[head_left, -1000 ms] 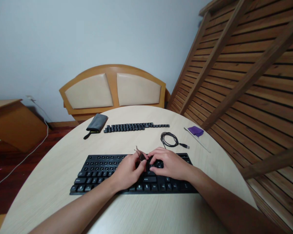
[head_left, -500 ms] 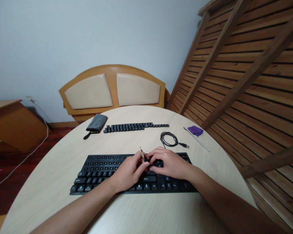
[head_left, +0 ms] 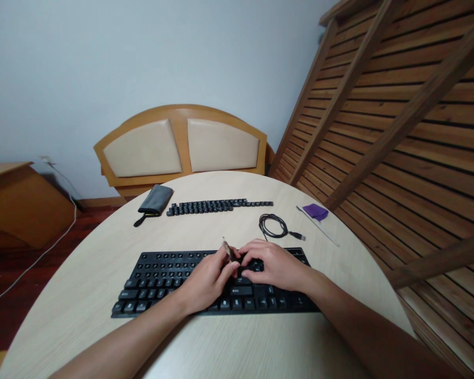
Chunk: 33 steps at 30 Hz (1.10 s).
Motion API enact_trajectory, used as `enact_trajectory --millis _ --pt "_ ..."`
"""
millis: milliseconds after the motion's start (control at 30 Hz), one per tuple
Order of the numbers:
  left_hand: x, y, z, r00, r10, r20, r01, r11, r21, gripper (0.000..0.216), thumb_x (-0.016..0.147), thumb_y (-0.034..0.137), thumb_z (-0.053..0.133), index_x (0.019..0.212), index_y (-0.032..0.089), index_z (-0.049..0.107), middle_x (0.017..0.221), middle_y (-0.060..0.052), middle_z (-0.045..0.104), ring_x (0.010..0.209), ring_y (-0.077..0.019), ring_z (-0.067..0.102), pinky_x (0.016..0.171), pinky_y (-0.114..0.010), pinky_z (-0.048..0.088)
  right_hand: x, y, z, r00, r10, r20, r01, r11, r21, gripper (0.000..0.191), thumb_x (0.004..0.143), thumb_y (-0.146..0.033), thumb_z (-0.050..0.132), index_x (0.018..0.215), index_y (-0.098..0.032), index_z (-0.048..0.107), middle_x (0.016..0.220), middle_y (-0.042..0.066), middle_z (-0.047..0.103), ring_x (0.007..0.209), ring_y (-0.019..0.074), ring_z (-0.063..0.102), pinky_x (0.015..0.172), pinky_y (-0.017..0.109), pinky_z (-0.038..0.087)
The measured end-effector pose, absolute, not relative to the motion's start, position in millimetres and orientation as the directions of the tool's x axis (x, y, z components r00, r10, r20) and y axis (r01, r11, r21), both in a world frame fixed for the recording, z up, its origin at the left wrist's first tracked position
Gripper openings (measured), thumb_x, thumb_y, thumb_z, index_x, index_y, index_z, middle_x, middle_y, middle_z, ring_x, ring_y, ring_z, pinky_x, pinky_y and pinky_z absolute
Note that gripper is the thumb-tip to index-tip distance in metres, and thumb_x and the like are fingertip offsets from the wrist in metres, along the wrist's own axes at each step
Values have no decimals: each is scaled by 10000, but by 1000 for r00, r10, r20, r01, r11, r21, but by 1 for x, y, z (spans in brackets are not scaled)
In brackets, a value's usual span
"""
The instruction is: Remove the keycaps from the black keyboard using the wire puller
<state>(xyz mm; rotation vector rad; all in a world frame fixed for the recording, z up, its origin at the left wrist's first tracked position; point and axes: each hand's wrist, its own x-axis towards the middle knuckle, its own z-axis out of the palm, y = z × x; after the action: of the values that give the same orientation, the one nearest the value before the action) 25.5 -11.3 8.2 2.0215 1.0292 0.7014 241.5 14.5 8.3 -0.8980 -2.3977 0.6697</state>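
A black keyboard point(head_left: 161, 284) lies on the table before me. Several rows in its upper part lack keycaps, while the lower rows still carry them. Above the keyboard's middle, my left hand point(head_left: 207, 276) is closed, its thumb and fingers pinching a slim metallic tool point(head_left: 226, 247) that points up and away; its lower end is hidden by the fingers. My right hand point(head_left: 274, 266) rests over the keys just right of it, fingers curved, with a gap between thumb and forefinger. No object shows in that gap except the keyboard beneath.
Removed keycaps point(head_left: 201, 207) stand in rows at the back. A dark pouch point(head_left: 156, 200) lies at their left. On the right are a coiled USB cable point(head_left: 274, 225), a purple cloth point(head_left: 315, 211) and a thin rod point(head_left: 319, 227). A slatted wooden panel point(head_left: 398, 121) leans beside the round table point(head_left: 82, 273).
The metallic tool in my left hand has tilted a little to the left, showing more of its length. My right hand stays nearly in place.
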Motion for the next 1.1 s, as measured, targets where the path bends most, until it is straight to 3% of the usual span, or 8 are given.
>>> enact_trajectory --millis 300,467,667,833,1000,1100 --pt "26 -7 10 450 877 167 297 -324 898 189 1003 329 403 999 180 518 785 -9 610 760 -176 587 765 -304 460 245 16 14 -593 770 235 422 547 -723 78 793 -234 711 868 -213 715 1085 39 748 998 192 693 928 315 501" --pt "26 -3 3 340 924 174 365 -300 881 200 1002 325 394 1099 182 496 767 0 616 745 -185 598 742 -306 449 245 16 14 -519 830 204 496 487 -719 131 804 -259 694 925 -219 724 969 16 762 908 182 700 880 305 504" --pt "29 -2 4 333 929 162 446 -307 841 195 999 324 396 1083 184 503 778 -9 638 747 -196 610 737 -308 442 248 21 13 -479 853 208 550 477 -686 145 849 -310 661 935 -206 712 905 18 749 841 165 688 794 271 505" --pt "30 -3 4 339 926 165 468 -318 825 192 1001 320 392 1086 188 502 783 -12 646 752 -203 616 737 -311 438 247 50 27 -415 879 234 670 469 -576 191 890 -333 630 984 -190 715 856 35 745 780 166 682 729 262 494" --pt "29 -2 3 345 924 162 460 -318 829 193 1004 327 388 1090 190 493 784 -12 647 748 -204 616 746 -319 441 226 95 66 -374 895 243 846 437 -305 176 900 -344 638 992 -235 741 1006 48 743 941 220 662 813 298 462" --pt "29 -1 3 351 923 158 461 -317 829 191 1006 333 387 1079 190 490 784 -15 647 749 -205 615 756 -324 441 212 119 78 -336 903 269 887 400 -233 188 905 -375 633 981 -240 740 1064 56 717 989 230 638 829 301 452"
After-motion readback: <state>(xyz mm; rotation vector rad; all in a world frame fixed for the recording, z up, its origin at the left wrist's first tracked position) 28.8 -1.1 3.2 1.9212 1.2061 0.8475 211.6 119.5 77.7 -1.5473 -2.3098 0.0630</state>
